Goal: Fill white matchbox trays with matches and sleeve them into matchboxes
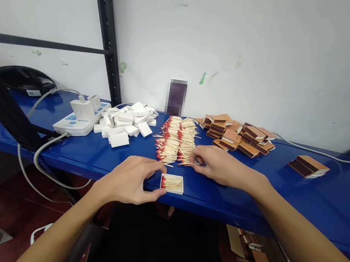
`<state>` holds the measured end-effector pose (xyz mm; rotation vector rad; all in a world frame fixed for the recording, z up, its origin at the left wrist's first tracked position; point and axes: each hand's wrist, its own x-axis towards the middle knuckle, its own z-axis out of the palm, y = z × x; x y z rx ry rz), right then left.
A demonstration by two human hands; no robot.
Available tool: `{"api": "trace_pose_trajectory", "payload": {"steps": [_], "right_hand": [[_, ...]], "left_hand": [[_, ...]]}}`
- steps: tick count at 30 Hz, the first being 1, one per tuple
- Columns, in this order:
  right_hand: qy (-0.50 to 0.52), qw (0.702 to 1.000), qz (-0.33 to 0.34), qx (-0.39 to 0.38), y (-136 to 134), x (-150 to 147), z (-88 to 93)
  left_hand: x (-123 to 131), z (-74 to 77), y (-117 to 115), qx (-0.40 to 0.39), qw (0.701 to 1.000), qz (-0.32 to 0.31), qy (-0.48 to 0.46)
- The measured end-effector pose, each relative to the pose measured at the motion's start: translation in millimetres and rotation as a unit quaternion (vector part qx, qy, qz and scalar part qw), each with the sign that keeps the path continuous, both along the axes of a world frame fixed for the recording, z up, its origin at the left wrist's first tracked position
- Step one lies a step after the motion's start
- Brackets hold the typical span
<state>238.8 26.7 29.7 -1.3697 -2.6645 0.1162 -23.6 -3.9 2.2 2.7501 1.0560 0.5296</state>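
My left hand (132, 181) grips a small white matchbox tray (182, 191) at its left end, thumb in front and index finger behind. Inside the tray lies a layer of red-headed matches (171, 184), heads to the left. Just beyond it, two side-by-side rows of loose matches (168, 143) form a large pile on the blue shelf. My right hand (211, 163) is at the near right edge of this pile, its thumb and fingers pinched on matches; the fingers partly hide how many.
White empty-looking trays (125, 120) are heaped at the left, beside a power strip (75, 124) with cables. Brown matchboxes (241, 137) are piled at the back right, with a separate stack (309, 166) farther right. A black post (107, 32) stands behind; the blue shelf's (216, 209) front edge is close.
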Motion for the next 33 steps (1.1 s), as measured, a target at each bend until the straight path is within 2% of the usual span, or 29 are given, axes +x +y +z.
{"api": "trace_pose_trajectory", "payload": {"steps": [8,12,16,20,25,29,33], "right_hand": [[0.048,0.999,0.008,-0.005,-11,-8,8.8],[0.078,0.994,0.051,-0.056,-28,-20,10.9],[0.048,0.994,0.049,-0.089,-38,-30,11.9],[0.014,0.993,0.032,-0.109,-40,-38,18.6],[0.025,0.992,0.012,-0.121,-40,-44,21.1],[0.049,0.989,0.031,-0.138,-42,-47,18.2],[0.084,0.986,0.039,-0.136,-42,-40,24.3]], "left_hand": [[0,-0.9,1,0.0,1.0,0.0,-0.002],[0,-1.1,1,-0.003,1.0,0.0,-0.003],[1,-0.4,2,-0.012,1.0,0.003,0.0],[1,-0.2,2,-0.014,1.0,0.006,0.0],[1,-0.3,2,-0.012,1.0,0.006,0.003],[1,-0.5,2,-0.013,1.0,0.003,0.001],[0,-1.6,3,-0.011,1.0,0.002,-0.002]]}}
